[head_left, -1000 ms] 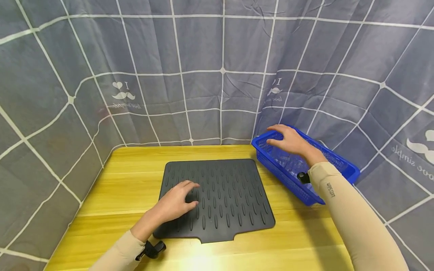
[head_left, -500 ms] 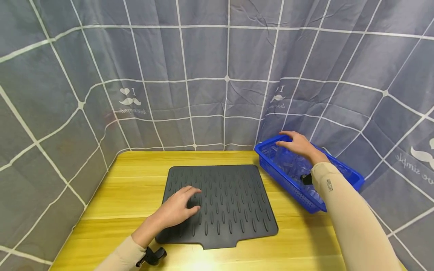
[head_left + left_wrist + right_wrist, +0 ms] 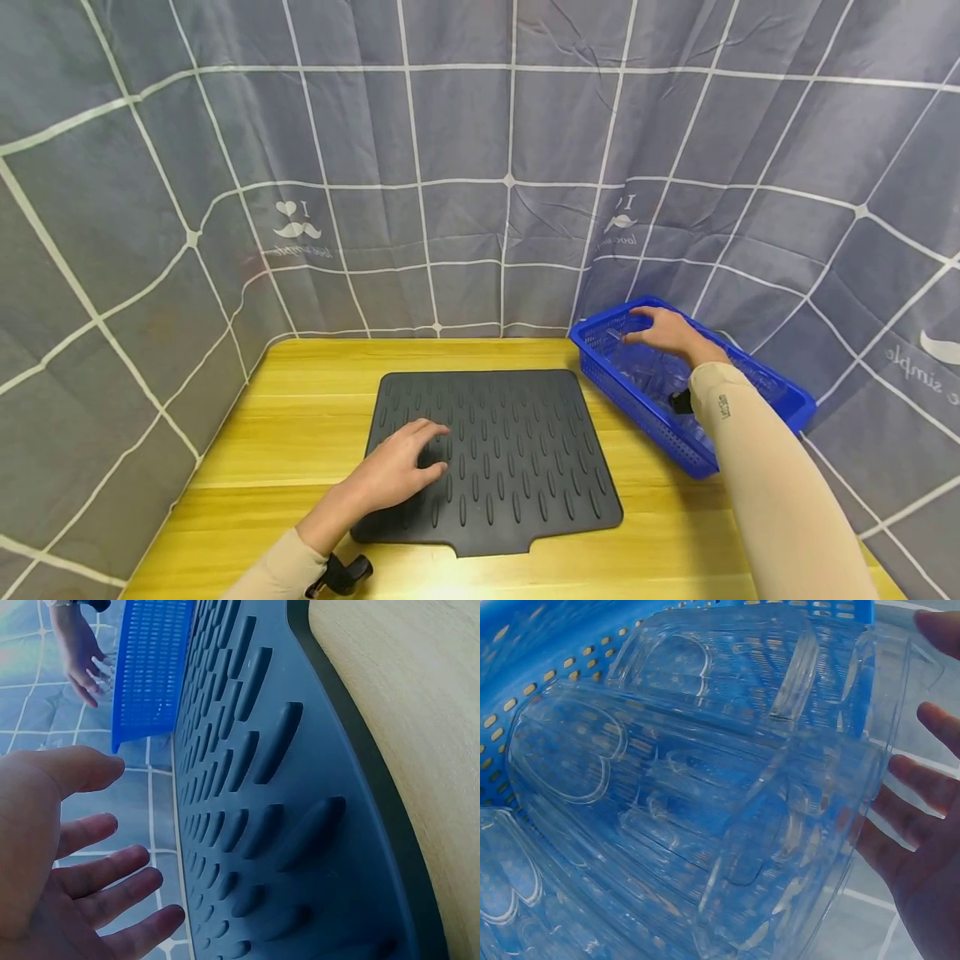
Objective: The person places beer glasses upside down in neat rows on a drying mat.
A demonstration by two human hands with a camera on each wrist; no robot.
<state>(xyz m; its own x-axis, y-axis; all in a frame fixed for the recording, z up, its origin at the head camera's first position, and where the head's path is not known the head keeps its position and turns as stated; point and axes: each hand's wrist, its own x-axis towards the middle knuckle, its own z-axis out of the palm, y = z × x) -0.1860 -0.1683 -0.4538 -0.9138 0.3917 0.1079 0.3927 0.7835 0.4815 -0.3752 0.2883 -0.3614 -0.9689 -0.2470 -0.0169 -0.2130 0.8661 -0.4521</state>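
In the head view my right hand (image 3: 666,333) reaches over the far end of a blue perforated plastic basket (image 3: 626,398), its thumb and fingers apart. The right wrist view shows clear, see-through cups (image 3: 667,802) lying on their sides in the basket, with heart-shaped outlines at their closed ends. Fingers of that hand spread near the cups' open rims; whether they touch is hard to tell through the clear walls. Above the left part of a dark grey ridged mat (image 3: 517,450), my left hand (image 3: 397,471) hovers, fingers spread and holding nothing.
The mat and basket sit on a yellow wood-grain table (image 3: 300,417). A grey curtain (image 3: 465,225) with white grid lines surrounds the table's back and sides. The basket stands close to the curtain on the right, and its raised walls surround the cups.
The right hand has moved slightly right and lower relative to the basket. My left hand has stayed about where it was over the mat. The head view has shifted a little.
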